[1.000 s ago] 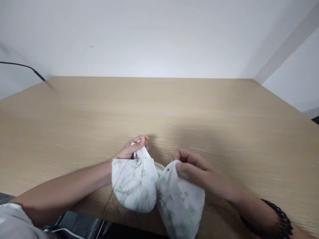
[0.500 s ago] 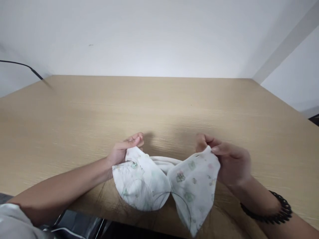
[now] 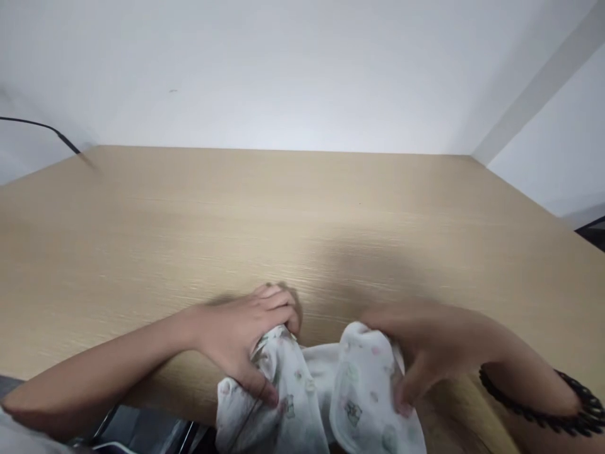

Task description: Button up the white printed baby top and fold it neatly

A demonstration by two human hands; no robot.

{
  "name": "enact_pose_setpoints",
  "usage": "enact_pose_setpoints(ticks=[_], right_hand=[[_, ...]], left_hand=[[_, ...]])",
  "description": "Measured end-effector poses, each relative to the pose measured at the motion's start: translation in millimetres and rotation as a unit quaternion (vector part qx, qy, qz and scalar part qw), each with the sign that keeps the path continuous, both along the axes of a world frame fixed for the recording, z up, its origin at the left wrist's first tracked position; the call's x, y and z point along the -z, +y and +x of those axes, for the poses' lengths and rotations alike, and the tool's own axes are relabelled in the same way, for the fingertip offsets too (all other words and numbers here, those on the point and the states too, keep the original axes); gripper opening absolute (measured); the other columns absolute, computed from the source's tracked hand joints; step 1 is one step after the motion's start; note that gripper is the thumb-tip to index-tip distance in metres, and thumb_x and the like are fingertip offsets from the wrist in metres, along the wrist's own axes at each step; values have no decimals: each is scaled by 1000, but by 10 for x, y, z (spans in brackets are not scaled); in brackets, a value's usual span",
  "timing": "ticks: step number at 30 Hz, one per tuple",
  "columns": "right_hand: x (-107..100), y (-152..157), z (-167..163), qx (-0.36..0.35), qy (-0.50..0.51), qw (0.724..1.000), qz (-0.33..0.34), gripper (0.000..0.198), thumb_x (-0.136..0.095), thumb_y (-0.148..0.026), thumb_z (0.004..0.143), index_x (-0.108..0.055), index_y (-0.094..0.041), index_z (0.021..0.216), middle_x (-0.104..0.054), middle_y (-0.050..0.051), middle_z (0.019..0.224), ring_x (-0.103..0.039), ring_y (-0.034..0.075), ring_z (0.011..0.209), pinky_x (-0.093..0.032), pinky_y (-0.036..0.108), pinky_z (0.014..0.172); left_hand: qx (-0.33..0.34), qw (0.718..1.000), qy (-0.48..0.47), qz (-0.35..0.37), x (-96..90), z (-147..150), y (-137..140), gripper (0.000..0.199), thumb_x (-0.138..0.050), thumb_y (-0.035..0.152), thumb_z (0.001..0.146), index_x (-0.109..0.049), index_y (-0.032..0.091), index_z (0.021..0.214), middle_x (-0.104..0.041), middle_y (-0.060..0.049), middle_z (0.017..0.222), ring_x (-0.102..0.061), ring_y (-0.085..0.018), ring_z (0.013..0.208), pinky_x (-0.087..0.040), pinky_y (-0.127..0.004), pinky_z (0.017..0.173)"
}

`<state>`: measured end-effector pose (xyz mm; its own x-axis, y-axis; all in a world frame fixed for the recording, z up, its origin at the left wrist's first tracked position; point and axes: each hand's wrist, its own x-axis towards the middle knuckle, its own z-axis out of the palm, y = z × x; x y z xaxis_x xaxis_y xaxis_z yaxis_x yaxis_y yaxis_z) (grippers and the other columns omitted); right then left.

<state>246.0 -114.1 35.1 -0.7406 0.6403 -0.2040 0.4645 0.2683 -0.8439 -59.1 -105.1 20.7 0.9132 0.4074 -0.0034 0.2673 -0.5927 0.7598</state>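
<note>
Both hands, left (image 3: 246, 337) and right (image 3: 430, 353), grip the bunched printed cloth (image 3: 321, 391) between them at the table's (image 3: 302, 221) near edge

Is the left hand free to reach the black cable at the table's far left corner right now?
Probably not. The left hand is closed on the printed white cloth at the near edge. The table between looks bare, but the black cable lies far off.
</note>
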Motion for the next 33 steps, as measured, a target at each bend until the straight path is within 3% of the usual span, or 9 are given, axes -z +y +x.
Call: enact_pose_setpoints(ticks=[3, 6, 9, 11, 14, 16, 22, 27, 33], right_hand=[[22, -46, -58, -68, -60, 994, 60, 16, -79, -22, 68, -65, -21, 76, -60, -2, 71, -51, 13, 62, -36, 23, 51], [-20, -87, -108, 30, 34, 984, 172, 11, -65, -10, 74, -60, -20, 74, -57, 0, 74, -51, 14, 66, -38, 24, 55], [-70, -140, -139, 103, 120, 930, 331, 16, -60, -8, 75, -64, -23, 77, -60, 6, 93, -57, 21, 85, -47, 34, 71], [-99, -177, -167, 58, 109, 919, 375, 28, -60, -5, 71, -68, -26, 88, -60, 8, 111, -56, 27, 103, -47, 43, 87], [-126, -194, -205, -41, 108, 950, 289, 44, -56, -4, 69, -65, -25, 107, -62, 8, 116, -58, 26, 105, -48, 43, 92], [-103, -159, -204, -27, 135, 958, 252, 46, -52, -5, 73, -62, -24, 114, -63, 8, 112, -61, 24, 102, -50, 40, 91], [265, 106, -73, 112, 12, 940, 323, 61, -49, -5, 78, -48, -23, 136, -52, 10, 138, -46, 27, 131, -42, 48, 107], [520, 266, -27, 62, -57, 945, 317, 45, -47, -8, 85, -54, -22, 127, -54, 10, 137, -41, 26, 135, -38, 50, 111], [289, 237, 17, 86, 77, 954, 276, 10, -55, -14, 88, -52, -23, 92, -62, 6, 100, -57, 22, 104, -49, 39, 90]], left_hand=[[18, 1000, -4, 7, 11, 20, -37, 26, -77, 23, 64, -62, 21, 86, -59, -4, 87, -54, -22, 82, -44, -30, 76], [-95, 991, -93, 4, 5, -15, -88, 11, -65, 12, 74, -57, 19, 76, -56, -3, 83, -55, -17, 73, -43, -25, 63], [-278, 918, -258, 119, 12, -63, -115, 14, -64, 10, 80, -60, 21, 87, -58, -5, 87, -60, -18, 79, -47, -27, 69], [-277, 897, -284, 197, 40, -86, -136, 23, -68, 9, 80, -63, 24, 96, -63, -5, 88, -64, -19, 83, -51, -29, 72], [-62, 942, -183, 275, 121, -124, -180, 29, -73, 13, 78, -68, 28, 103, -71, -6, 94, -68, -23, 93, -52, -37, 87], [-6, 933, -161, 322, 183, -165, -178, 37, -74, 22, 79, -66, 28, 115, -73, -7, 103, -66, -28, 104, -43, -46, 103], [-238, 921, -179, 253, 261, -382, 293, 48, -51, 30, 93, -49, 24, 140, -56, -12, 137, -45, -32, 131, -29, -52, 112], [-144, 980, -21, 137, 309, -570, 742, 41, -56, 40, 94, -55, 27, 133, -49, -10, 146, -34, -31, 141, -22, -56, 116], [-154, 974, -139, 87, 221, -530, 695, 9, -63, 27, 91, -70, 21, 93, -64, -11, 123, -46, -28, 134, -38, -52, 110]])
